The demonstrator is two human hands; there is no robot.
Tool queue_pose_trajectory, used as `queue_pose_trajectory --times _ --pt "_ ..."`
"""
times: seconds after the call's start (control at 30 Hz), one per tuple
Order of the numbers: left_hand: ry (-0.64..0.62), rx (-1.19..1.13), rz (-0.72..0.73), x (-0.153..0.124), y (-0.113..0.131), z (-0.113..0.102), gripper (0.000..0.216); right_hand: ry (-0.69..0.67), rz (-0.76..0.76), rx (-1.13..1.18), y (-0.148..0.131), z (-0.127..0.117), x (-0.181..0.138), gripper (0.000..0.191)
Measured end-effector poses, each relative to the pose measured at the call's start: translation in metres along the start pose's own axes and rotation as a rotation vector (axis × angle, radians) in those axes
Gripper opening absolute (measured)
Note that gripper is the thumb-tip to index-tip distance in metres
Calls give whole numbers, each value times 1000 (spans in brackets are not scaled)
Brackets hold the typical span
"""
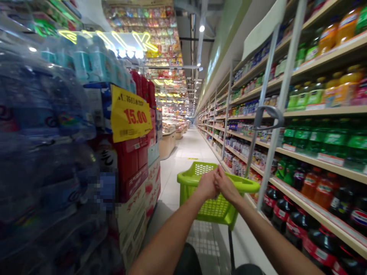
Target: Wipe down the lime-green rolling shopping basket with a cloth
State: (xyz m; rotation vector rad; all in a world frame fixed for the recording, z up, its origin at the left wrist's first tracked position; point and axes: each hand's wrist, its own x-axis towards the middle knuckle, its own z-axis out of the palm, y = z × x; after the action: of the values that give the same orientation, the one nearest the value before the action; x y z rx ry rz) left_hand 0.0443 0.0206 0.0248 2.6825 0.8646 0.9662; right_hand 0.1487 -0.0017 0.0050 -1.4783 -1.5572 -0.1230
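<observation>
Both my arms reach forward to a lime-green plastic shopping basket on a wheeled stand in a supermarket aisle. My left hand and my right hand sit side by side, fingers curled over the near rim or handle of the basket. The basket's mesh wall shows below my hands, and nothing shows inside it. A thin dark pole of the stand drops from the basket toward the floor.
Shelves of soft-drink bottles line the right side, with a metal ladder rail leaning close to the basket. Shrink-wrapped water packs and red cartons under a yellow 15.00 price sign stand on the left. The pale tiled aisle runs ahead.
</observation>
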Motion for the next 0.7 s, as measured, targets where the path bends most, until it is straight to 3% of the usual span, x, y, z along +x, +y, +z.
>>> queue_pose_trajectory --times 0.1,0.23,0.37,0.57,0.7 --pt "2 48 -8 -7 -10 -8 36 38 -54 -266 29 -19 -6 49" --pt "40 142 -141 -29 -40 -29 32 -8 -94 -598 60 -41 -23 40" --pt "88 172 -213 -36 -43 -30 29 52 -150 -693 48 -34 -38 37" --pt "81 201 16 -23 -4 4 32 100 -179 -662 25 -21 -44 37" --pt "96 235 -24 -42 -38 -16 34 95 -180 -593 30 -25 -45 37"
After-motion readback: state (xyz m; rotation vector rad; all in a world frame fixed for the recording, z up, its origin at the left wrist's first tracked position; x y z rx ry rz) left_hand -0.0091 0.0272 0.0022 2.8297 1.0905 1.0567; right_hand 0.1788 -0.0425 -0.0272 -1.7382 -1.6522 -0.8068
